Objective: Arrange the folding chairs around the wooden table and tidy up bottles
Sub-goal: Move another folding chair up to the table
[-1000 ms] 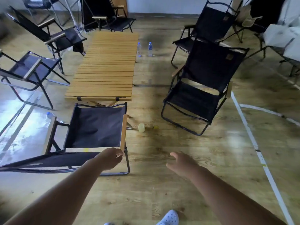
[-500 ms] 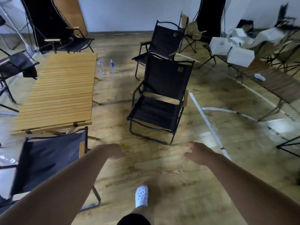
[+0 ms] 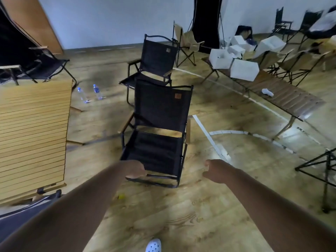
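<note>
Head view: two bottles (image 3: 90, 93), two hands (image 3: 135, 169).

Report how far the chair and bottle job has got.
Done: one black chair stands at the table's far end. In hand: the left hand reaches the front edge of the nearest chair; the right hand is empty. Left: the chair behind it and two bottles on the floor.

floor (image 3: 181, 224): wood | chairs (image 3: 160, 124) | two bottles (image 3: 90, 93) | table (image 3: 32, 133)
</note>
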A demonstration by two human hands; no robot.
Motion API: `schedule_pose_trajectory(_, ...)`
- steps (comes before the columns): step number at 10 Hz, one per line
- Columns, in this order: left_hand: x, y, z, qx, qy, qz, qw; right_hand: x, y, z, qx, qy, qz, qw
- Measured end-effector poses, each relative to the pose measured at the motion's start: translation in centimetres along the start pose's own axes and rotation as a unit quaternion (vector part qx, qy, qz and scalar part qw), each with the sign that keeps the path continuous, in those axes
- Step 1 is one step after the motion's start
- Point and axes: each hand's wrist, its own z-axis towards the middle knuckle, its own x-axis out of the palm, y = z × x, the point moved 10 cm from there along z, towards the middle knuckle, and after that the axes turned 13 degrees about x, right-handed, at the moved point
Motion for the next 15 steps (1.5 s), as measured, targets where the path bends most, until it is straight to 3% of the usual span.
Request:
schedule_pose_trajectory(2,-5.7,-5.3,7.6,0.009,0.033,-0.009,0.999,-5.7,-2.1,4.9,-0.005,0.021,-0.009,1.000)
schedule_pose_trajectory(5,-16.5,-19.8,19.7,0.052,-0.062,-0.080,0.993,-19.7,-7.2,16.9,-0.067,0.004,-0.023,0.997)
schedule_pose_trajectory(8,-23.1,-18.5,25.0,-0.027,-0.170,-0.124,0.977,-28.1,-8.9,27.5,-0.095,-0.004,-0.020,0.995)
schedule_pose_trajectory(10,-27.5,-14.9,29.4,-0.101,-0.184,-0.157,0.965,-32.6,-3.8,34.0,-0.145,0.019,-0.062,0.987)
schedule_pose_trajectory(11,-29.9,-13.8,32.9,-0.089,-0.181,-0.217,0.955,-35.8,-0.6,37.9,-0.168,0.025,-0.080,0.982)
schedule_pose_trajectory(12,-33.6,-12.6,37.5,-0.091,-0.138,-0.120,0.979,-40.0,2.8,42.0,-0.186,0.029,-0.095,0.978)
schedule_pose_trajectory(14,-40.9,-12.0,43.4,-0.065,-0.115,-0.030,0.991,-48.3,8.1,48.8,-0.212,0.004,-0.070,0.975)
schedule_pose_trajectory(15,-44.4,-12.3,45.1,-0.082,-0.145,-0.069,0.984,-50.1,9.9,51.8,-0.232,0.015,-0.088,0.969)
